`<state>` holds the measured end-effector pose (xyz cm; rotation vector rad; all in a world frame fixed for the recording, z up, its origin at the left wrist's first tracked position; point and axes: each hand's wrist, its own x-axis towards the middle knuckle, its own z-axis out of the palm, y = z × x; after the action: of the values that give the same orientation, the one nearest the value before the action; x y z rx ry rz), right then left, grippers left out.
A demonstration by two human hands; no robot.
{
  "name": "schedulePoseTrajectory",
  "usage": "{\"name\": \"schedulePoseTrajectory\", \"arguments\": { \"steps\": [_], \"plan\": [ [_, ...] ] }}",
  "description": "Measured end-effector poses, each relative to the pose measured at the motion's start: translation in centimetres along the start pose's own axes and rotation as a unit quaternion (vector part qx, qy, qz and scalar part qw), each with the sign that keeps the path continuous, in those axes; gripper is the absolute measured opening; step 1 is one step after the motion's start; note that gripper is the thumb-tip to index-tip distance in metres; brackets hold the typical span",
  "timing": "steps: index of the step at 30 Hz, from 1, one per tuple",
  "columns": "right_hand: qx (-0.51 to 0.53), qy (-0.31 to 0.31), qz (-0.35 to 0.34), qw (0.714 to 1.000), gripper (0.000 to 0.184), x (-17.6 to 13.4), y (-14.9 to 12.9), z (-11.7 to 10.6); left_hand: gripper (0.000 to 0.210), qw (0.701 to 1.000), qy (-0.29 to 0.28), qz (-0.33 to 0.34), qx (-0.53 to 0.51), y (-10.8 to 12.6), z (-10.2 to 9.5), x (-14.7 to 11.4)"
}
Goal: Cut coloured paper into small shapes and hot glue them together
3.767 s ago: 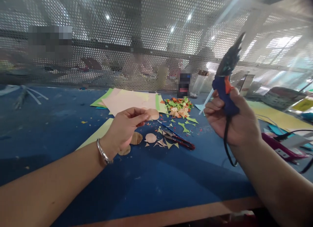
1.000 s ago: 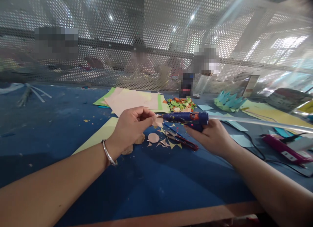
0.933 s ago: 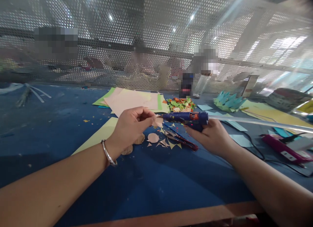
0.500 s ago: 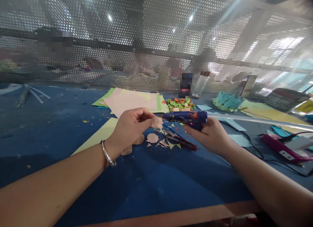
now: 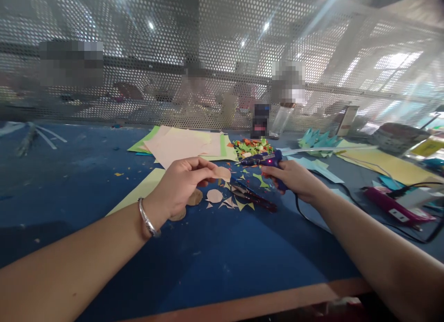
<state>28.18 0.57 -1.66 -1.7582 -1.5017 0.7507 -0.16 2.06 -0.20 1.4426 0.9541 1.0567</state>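
Note:
Between thumb and fingers, my left hand (image 5: 185,181) pinches a small round tan disc (image 5: 222,173) above the table. My right hand (image 5: 298,178) is wrapped round the handle of a dark blue glue gun (image 5: 263,160), its red light lit and a long clear glue stick (image 5: 329,149) at its back. The nozzle points left, a little apart from the disc. Below lie a pale pink paper circle (image 5: 215,195), scissors (image 5: 255,198) and pointed paper scraps (image 5: 244,204). Two brown discs (image 5: 195,197) rest partly behind my left hand.
Pale paper sheets (image 5: 187,145) and a heap of green and orange snippets (image 5: 252,147) lie farther back. On the right are a blue spiky paper piece (image 5: 319,141) and a magenta power strip (image 5: 395,211) with cords. A perforated metal screen (image 5: 222,49) stands behind.
My right hand has drawn the glue gun slightly away from the disc and tilted it, so the glue stick now slants upward. The disc in my left hand has turned flatter.

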Motion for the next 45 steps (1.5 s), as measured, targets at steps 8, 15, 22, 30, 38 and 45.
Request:
{"name": "schedulePoseTrajectory", "arguments": {
  "steps": [8, 15, 22, 30, 38, 45],
  "plan": [
    [-0.110, 0.008, 0.014, 0.994, 0.048, 1.5, 1.5, 0.0, 0.005, 0.995, 0.001, -0.059, -0.086, 0.4, 0.0, -0.2],
    [-0.272, 0.039, -0.010, 0.961, 0.057, 1.5, 1.2, -0.8, 0.005, 0.994, -0.007, -0.062, -0.091, 0.3, 0.0, -0.1],
    [-0.306, 0.135, -0.155, 0.929, 0.040, -1.6, -1.4, 0.3, 0.005, 0.987, 0.012, -0.117, -0.105, 0.7, 0.4, -0.4],
    [-0.162, 0.029, -0.341, 0.926, 0.026, -4.3, -3.2, 3.9, 0.007, 0.984, -0.010, -0.125, -0.124, 0.4, 1.2, -0.6],
    [-0.122, 0.049, -0.401, 0.907, 0.019, -4.2, -3.1, 3.9, 0.005, 0.977, -0.050, -0.125, -0.167, 0.3, 1.9, -1.1],
    [-0.104, 0.053, -0.399, 0.910, 0.019, -4.5, -3.5, 3.8, 0.006, 0.972, -0.078, -0.143, -0.170, 0.2, 2.1, -1.3]
  ]
}}
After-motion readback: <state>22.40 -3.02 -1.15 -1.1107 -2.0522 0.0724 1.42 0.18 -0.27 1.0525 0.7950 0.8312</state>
